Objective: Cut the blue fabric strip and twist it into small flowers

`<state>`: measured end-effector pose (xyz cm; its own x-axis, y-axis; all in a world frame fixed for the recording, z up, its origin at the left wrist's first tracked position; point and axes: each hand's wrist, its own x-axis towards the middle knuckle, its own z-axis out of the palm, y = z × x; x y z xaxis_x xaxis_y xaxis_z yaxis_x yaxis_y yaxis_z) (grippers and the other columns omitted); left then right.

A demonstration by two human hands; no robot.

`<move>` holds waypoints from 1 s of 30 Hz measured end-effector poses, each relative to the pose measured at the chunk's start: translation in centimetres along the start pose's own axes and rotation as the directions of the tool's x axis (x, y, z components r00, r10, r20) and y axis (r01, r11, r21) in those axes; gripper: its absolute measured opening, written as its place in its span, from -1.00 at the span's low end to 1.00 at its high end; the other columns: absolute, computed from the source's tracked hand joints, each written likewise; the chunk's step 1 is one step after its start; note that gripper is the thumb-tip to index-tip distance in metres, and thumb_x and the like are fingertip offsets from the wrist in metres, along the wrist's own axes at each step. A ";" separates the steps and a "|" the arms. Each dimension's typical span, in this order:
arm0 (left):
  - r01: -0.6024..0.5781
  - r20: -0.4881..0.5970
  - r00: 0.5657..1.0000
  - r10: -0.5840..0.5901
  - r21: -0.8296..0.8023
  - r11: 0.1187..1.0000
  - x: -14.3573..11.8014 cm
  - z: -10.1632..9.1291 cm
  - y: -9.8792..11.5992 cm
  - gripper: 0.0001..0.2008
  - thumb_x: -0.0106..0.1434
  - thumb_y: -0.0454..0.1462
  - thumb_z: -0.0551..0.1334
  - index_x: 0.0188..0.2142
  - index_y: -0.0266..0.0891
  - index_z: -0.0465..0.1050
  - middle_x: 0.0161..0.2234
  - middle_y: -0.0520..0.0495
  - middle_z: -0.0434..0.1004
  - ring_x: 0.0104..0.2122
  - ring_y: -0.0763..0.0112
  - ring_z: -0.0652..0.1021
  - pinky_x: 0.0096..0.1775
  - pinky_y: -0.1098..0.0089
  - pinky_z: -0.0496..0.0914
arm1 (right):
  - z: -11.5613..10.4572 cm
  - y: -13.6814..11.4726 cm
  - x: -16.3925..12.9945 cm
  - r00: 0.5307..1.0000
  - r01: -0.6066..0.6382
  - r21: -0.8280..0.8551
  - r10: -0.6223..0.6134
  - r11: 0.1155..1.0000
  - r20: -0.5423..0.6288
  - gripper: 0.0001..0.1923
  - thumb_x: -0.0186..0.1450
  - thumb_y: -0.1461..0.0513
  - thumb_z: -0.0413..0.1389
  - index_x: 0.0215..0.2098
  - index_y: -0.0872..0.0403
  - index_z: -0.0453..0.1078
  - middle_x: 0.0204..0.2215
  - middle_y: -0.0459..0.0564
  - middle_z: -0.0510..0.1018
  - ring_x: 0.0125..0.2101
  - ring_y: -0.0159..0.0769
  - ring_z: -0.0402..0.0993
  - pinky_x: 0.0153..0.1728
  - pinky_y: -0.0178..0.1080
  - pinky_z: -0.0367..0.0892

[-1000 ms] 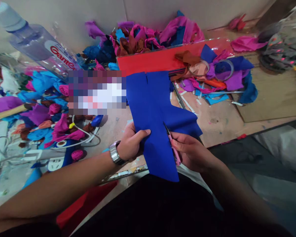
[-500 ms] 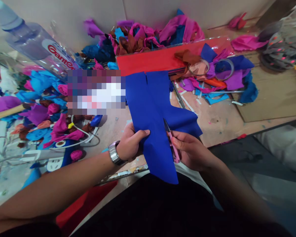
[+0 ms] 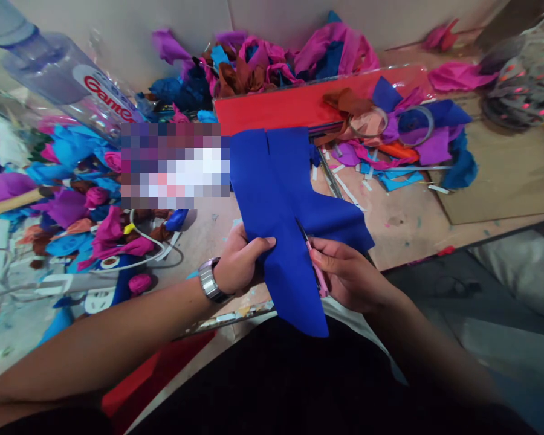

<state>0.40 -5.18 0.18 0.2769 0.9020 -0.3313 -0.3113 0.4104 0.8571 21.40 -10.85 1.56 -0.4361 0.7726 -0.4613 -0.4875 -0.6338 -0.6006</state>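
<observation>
A large sheet of blue crepe-like paper (image 3: 276, 199) hangs over the table's front edge, with a short slit at its top. My left hand (image 3: 241, 260), below a metal watch (image 3: 210, 281), grips the sheet's left side, thumb on top and fingers underneath. Pink-handled scissors (image 3: 316, 266) are held in my right hand (image 3: 344, 272). Their dark blades lie in a cut running up from the sheet's lower edge, the blue parting to either side. The lower blade is hidden under the sheet.
A large clear bottle (image 3: 68, 78) stands at the left behind crumpled coloured paper (image 3: 68, 205). A power strip (image 3: 104, 296) with white cables lies nearby. Behind the sheet is a red flat package (image 3: 272, 109). Tape rolls (image 3: 414, 125) and scraps sit right, beside cardboard (image 3: 503, 181).
The scissors have moved slightly up and left, deeper into the blue paper, and their handles have come closer together. My left hand keeps its hold in the same place.
</observation>
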 end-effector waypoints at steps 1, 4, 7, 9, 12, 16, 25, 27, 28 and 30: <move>0.001 0.003 1.000 -0.001 0.002 1.000 0.0 0.0 0.0 -0.70 0.09 -0.23 0.54 -0.18 -0.26 0.66 -0.31 -0.08 0.77 -0.41 0.19 0.73 -0.31 0.23 0.70 | 0.0 0.0 0.0 1.000 -0.002 0.004 0.002 1.000 -0.003 -0.56 0.32 0.01 0.47 -0.03 0.11 0.53 -0.46 -0.14 0.53 -0.56 -0.46 0.40 -0.51 -0.38 0.36; 0.006 0.008 1.000 -0.006 0.002 1.000 0.0 0.1 0.1 -0.70 0.08 -0.22 0.53 -0.19 -0.26 0.66 -0.32 -0.08 0.76 -0.40 0.17 0.73 -0.28 0.20 0.70 | -0.1 0.2 0.1 1.000 -0.013 0.017 0.014 1.000 -0.017 -0.56 0.30 0.02 0.48 -0.02 0.09 0.53 -0.40 -0.11 0.56 -0.52 -0.44 0.43 -0.48 -0.36 0.37; 0.004 -0.009 1.000 -0.004 0.009 1.000 0.0 0.1 0.2 -0.71 0.07 -0.24 0.53 -0.20 -0.26 0.66 -0.30 -0.08 0.76 -0.40 0.18 0.73 -0.30 0.22 0.69 | -0.2 0.4 0.1 1.000 -0.012 0.032 0.013 0.999 -0.023 -0.56 0.32 0.02 0.47 0.01 0.07 0.53 -0.39 -0.12 0.54 -0.50 -0.42 0.42 -0.48 -0.35 0.35; 0.004 -0.020 1.000 -0.004 0.009 1.000 0.0 0.0 0.1 -0.74 0.07 -0.27 0.51 -0.22 -0.25 0.65 -0.32 -0.06 0.76 -0.42 0.21 0.72 -0.34 0.27 0.66 | -0.3 0.4 0.1 1.000 0.002 0.039 -0.001 0.999 -0.018 -0.58 0.34 0.02 0.46 0.00 0.07 0.53 -0.42 -0.13 0.51 -0.49 -0.41 0.40 -0.46 -0.33 0.35; 0.011 -0.011 1.000 -0.011 -0.014 1.000 0.0 -0.2 0.1 -0.80 0.03 -0.34 0.47 -0.30 -0.25 0.63 -0.39 0.00 0.72 -0.48 0.30 0.68 -0.41 0.37 0.60 | -0.2 0.3 0.1 0.999 0.033 0.035 -0.032 0.999 -0.017 -0.60 0.35 0.02 0.45 -0.04 0.07 0.52 -0.42 -0.12 0.50 -0.44 -0.37 0.41 -0.38 -0.29 0.37; 0.029 0.024 0.999 -0.028 -0.031 0.999 0.1 -0.3 0.1 -0.81 0.02 -0.36 0.44 -0.31 -0.25 0.63 -0.40 0.01 0.72 -0.49 0.35 0.65 -0.44 0.42 0.57 | -0.1 0.2 0.3 0.999 0.042 0.028 -0.041 0.999 -0.028 -0.60 0.34 0.02 0.46 -0.06 0.08 0.53 -0.39 -0.11 0.52 -0.45 -0.39 0.38 -0.38 -0.28 0.34; 0.069 0.025 0.997 -0.069 -0.012 0.998 0.0 -0.1 0.3 -0.72 0.00 -0.31 0.46 -0.23 -0.26 0.64 -0.32 -0.07 0.75 -0.40 0.22 0.70 -0.32 0.27 0.66 | 0.0 0.2 0.6 0.999 0.046 -0.004 -0.046 0.999 -0.011 -0.63 0.36 0.00 0.43 -0.10 0.09 0.53 -0.53 -0.20 0.40 -0.57 -0.43 0.31 -0.49 -0.32 0.27; 0.074 0.026 0.997 -0.074 -0.010 0.997 0.0 -0.1 0.3 -0.72 0.01 -0.30 0.46 -0.23 -0.26 0.64 -0.32 -0.07 0.75 -0.40 0.22 0.70 -0.32 0.26 0.66 | 0.0 0.2 0.6 0.999 0.043 -0.003 -0.043 0.999 -0.014 -0.61 0.35 0.00 0.44 -0.09 0.09 0.52 -0.54 -0.21 0.40 -0.58 -0.44 0.29 -0.50 -0.33 0.26; 0.074 0.020 0.997 -0.073 -0.009 0.997 0.0 -0.1 0.3 -0.73 0.01 -0.30 0.47 -0.24 -0.26 0.64 -0.32 -0.07 0.74 -0.40 0.23 0.70 -0.33 0.27 0.66 | 0.1 0.2 0.6 0.999 0.041 0.000 -0.041 0.999 -0.015 -0.61 0.35 0.00 0.44 -0.09 0.09 0.52 -0.55 -0.22 0.39 -0.58 -0.45 0.29 -0.50 -0.33 0.25; 0.067 0.005 0.998 -0.067 -0.002 0.998 0.0 -0.1 0.3 -0.73 -0.01 -0.31 0.47 -0.25 -0.26 0.63 -0.35 -0.05 0.73 -0.44 0.26 0.68 -0.36 0.31 0.64 | 0.2 0.2 0.6 0.999 0.038 0.002 -0.038 0.999 -0.015 -0.59 0.34 0.00 0.45 -0.08 0.10 0.52 -0.55 -0.22 0.40 -0.58 -0.44 0.29 -0.50 -0.33 0.26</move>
<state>0.21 -5.06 0.45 0.3014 0.8719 -0.3858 -0.2936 0.4698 0.8325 20.91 -10.47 1.27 -0.4059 0.7964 -0.4484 -0.5051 -0.6043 -0.6161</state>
